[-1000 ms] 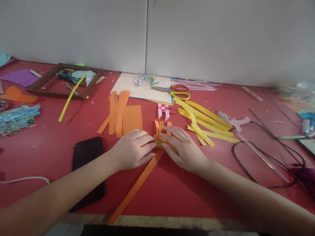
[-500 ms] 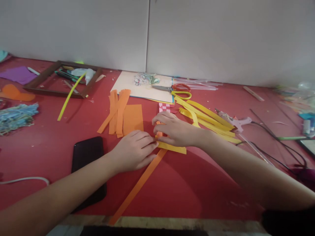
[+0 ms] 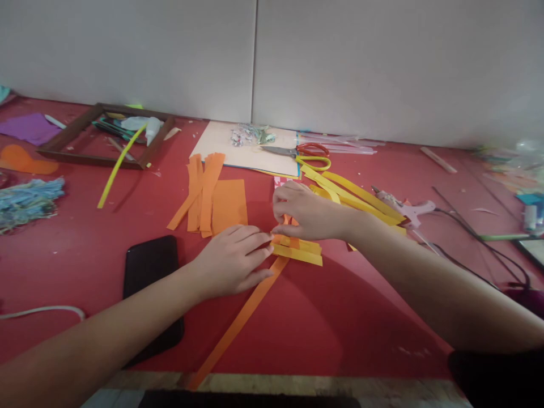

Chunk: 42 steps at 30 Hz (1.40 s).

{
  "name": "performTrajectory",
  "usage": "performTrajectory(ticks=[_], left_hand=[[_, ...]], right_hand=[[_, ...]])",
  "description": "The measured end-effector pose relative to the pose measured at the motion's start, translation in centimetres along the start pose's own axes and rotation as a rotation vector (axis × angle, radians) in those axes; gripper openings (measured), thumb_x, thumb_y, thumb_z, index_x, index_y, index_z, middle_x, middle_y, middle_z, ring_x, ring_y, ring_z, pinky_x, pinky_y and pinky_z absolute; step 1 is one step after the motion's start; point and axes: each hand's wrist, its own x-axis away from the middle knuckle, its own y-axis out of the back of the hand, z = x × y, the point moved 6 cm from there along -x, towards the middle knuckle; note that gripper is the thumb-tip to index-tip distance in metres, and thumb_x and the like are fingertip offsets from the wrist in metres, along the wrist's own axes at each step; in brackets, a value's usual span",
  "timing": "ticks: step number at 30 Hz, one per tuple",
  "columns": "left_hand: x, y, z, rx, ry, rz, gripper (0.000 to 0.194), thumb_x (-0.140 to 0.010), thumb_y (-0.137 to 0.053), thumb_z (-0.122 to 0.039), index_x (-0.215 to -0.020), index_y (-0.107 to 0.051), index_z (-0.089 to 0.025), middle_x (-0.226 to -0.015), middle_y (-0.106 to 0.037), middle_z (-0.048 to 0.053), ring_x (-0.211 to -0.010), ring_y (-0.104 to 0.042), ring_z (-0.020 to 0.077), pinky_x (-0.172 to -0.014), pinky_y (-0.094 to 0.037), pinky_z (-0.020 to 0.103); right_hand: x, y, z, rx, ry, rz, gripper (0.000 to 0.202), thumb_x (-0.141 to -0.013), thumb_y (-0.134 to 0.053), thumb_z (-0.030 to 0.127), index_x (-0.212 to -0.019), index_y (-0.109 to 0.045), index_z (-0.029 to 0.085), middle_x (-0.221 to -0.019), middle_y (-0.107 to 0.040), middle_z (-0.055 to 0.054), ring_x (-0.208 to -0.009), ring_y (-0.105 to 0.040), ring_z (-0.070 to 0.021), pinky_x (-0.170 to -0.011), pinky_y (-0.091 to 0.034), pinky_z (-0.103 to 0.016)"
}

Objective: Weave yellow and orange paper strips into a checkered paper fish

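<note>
My left hand (image 3: 240, 258) rests low on the table, fingertips closed on the left end of a yellow paper strip (image 3: 300, 255). Over the crossed strips, my right hand (image 3: 304, 212) curls its fingers on an orange paper strip (image 3: 288, 220). A second yellow strip lies just beyond the first, crossing the orange. One long orange strip (image 3: 240, 317) runs from under the yellow ones to the table's front edge. Behind my right hand, part of a pink-and-white checked piece (image 3: 283, 181) shows. My fingers hide the exact grip points.
Left of my hands lie loose orange strips (image 3: 195, 192), an orange sheet (image 3: 229, 207) and a black phone (image 3: 153, 266). Scissors (image 3: 314, 157), yellow strips (image 3: 365, 195) and a corded glue gun (image 3: 408, 212) lie beyond and right. A brown frame (image 3: 91, 161) stands back left.
My right hand has shifted slightly right and away from me. More of the orange strips and a second yellow strip now show below it. My left hand stays nearly in place.
</note>
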Motion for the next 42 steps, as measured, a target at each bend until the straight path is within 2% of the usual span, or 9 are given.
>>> performTrajectory(ticks=[5,9,14,20,28,33,36,39,42], left_hand=[[-0.1,0.1,-0.1,0.016,0.002,0.014,0.037,-0.097,-0.05,-0.043,-0.106,-0.067,-0.012,-0.122,-0.067,0.012,-0.11,-0.061,0.027,-0.092,-0.052,0.042],[0.1,-0.2,0.0,0.015,0.006,0.017,0.038,-0.096,-0.051,-0.043,-0.108,-0.068,-0.012,-0.128,-0.064,0.013,-0.114,-0.061,0.0278,-0.096,-0.051,0.043],[0.2,-0.7,0.1,0.036,-0.009,0.015,0.044,-0.096,-0.049,-0.047,-0.112,-0.067,-0.01,-0.126,-0.066,0.014,-0.118,-0.061,0.0285,-0.102,-0.048,0.045],[0.2,-0.8,0.3,0.038,-0.005,0.041,0.045,-0.098,-0.046,-0.047,-0.119,-0.064,-0.012,-0.125,-0.067,0.014,-0.116,-0.062,0.0278,-0.102,-0.048,0.046],[-0.4,0.3,-0.6,0.041,-0.041,0.004,0.038,-0.096,-0.049,-0.041,-0.106,-0.069,-0.009,-0.102,-0.071,0.014,-0.096,-0.065,0.026,-0.094,-0.052,0.045],[-0.3,0.3,-1.1,-0.005,-0.025,-0.007,0.039,-0.096,-0.049,-0.041,-0.102,-0.07,-0.008,-0.101,-0.07,0.015,-0.101,-0.065,0.029,-0.096,-0.052,0.046],[-0.3,0.0,-1.2,-0.016,-0.011,0.006,0.04,-0.097,-0.047,-0.043,-0.101,-0.069,-0.009,-0.103,-0.069,0.015,-0.104,-0.065,0.0294,-0.096,-0.053,0.046],[-0.3,-0.1,-1.3,-0.015,-0.018,0.014,0.037,-0.097,-0.048,-0.042,-0.097,-0.068,-0.01,-0.098,-0.069,0.013,-0.102,-0.066,0.0276,-0.096,-0.054,0.044],[-0.4,0.0,-1.3,-0.007,-0.023,0.007,0.035,-0.096,-0.05,-0.04,-0.097,-0.068,-0.01,-0.096,-0.069,0.013,-0.101,-0.066,0.0268,-0.097,-0.053,0.044]], right_hand=[[0.7,0.9,-1.3,0.039,-0.095,-0.115,0.016,-0.086,-0.064,0.031,-0.087,-0.064,0.015,-0.094,-0.062,-0.01,-0.091,-0.056,-0.0246,-0.084,-0.044,-0.039],[3.3,0.9,-0.4,0.04,-0.232,-0.27,0.016,-0.09,-0.056,0.025,-0.104,-0.061,0.018,-0.106,-0.064,-0.011,-0.101,-0.06,-0.0274,-0.086,-0.049,-0.041],[7.4,-1.9,2.6,0.037,-0.502,-0.262,0.027,-0.093,-0.051,0.03,-0.112,-0.058,0.013,-0.103,-0.07,-0.014,-0.096,-0.066,-0.0302,-0.08,-0.055,-0.045],[9.6,-5.0,4.4,0.046,-0.493,-0.262,0.043,-0.095,-0.047,0.034,-0.13,-0.052,0.009,-0.136,-0.057,-0.02,-0.129,-0.052,-0.0339,-0.103,-0.048,-0.053],[8.6,-5.3,3.3,-0.136,-0.3,-0.211,0.038,-0.098,-0.041,0.027,-0.133,-0.053,0.016,-0.145,-0.051,-0.014,-0.14,-0.041,-0.0265,-0.111,-0.042,-0.052],[7.4,-4.8,2.5,-0.134,-0.201,-0.169,0.04,-0.097,-0.039,0.021,-0.135,-0.05,0.014,-0.146,-0.049,-0.015,-0.142,-0.037,-0.0273,-0.114,-0.034,-0.057],[6.7,-3.5,2.4,-0.092,-0.21,-0.228,0.033,-0.094,-0.044,0.021,-0.123,-0.059,0.015,-0.135,-0.059,-0.014,-0.131,-0.049,-0.0301,-0.112,-0.03,-0.062],[5.5,-1.8,1.9,-0.091,-0.259,-0.358,0.026,-0.094,-0.047,0.023,-0.109,-0.065,0.014,-0.113,-0.068,-0.013,-0.105,-0.061,-0.0265,-0.096,-0.046,-0.049],[3.8,-1.1,1.0,-0.084,-0.275,-0.43,0.023,-0.094,-0.05,0.025,-0.107,-0.067,0.016,-0.104,-0.07,-0.011,-0.097,-0.061,-0.0249,-0.089,-0.047,-0.044]])
